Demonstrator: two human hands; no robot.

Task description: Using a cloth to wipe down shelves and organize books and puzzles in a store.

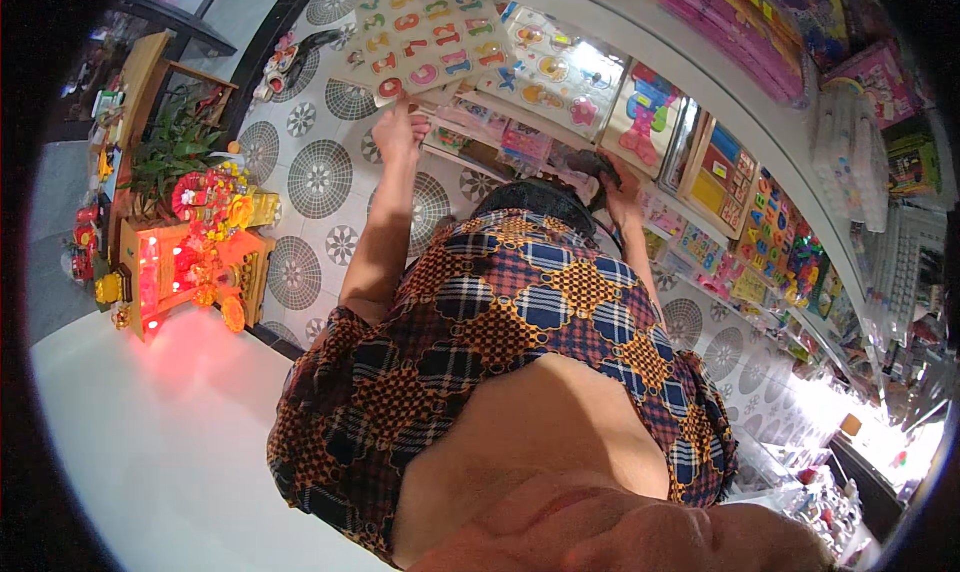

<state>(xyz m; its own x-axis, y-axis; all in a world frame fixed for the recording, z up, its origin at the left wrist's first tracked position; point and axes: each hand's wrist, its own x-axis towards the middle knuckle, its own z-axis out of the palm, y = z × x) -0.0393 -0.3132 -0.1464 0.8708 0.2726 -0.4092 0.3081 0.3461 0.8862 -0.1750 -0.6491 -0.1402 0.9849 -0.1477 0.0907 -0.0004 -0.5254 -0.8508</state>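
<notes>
My left hand (401, 132) is closed on the lower edge of a number puzzle board (425, 34), a pale board with rows of coloured numerals, held tilted up at the front of the shelf. My right hand (622, 200) is low by my right side, close to my waist. Its fingers are partly hidden behind a dark, cloth-like bundle (592, 164) that they appear to grip. Beyond that bundle, a picture puzzle board (548, 72) and a board with a pink bear figure (640, 122) lie on the shelf.
Shelves (740, 82) curve along the right, with alphabet boards (768, 227) and packaged goods. At left, a small wooden altar (165, 262) with red lights stands beside a green plant (175, 152) and a white surface (160, 422). Patterned tiles (320, 177) cover the floor.
</notes>
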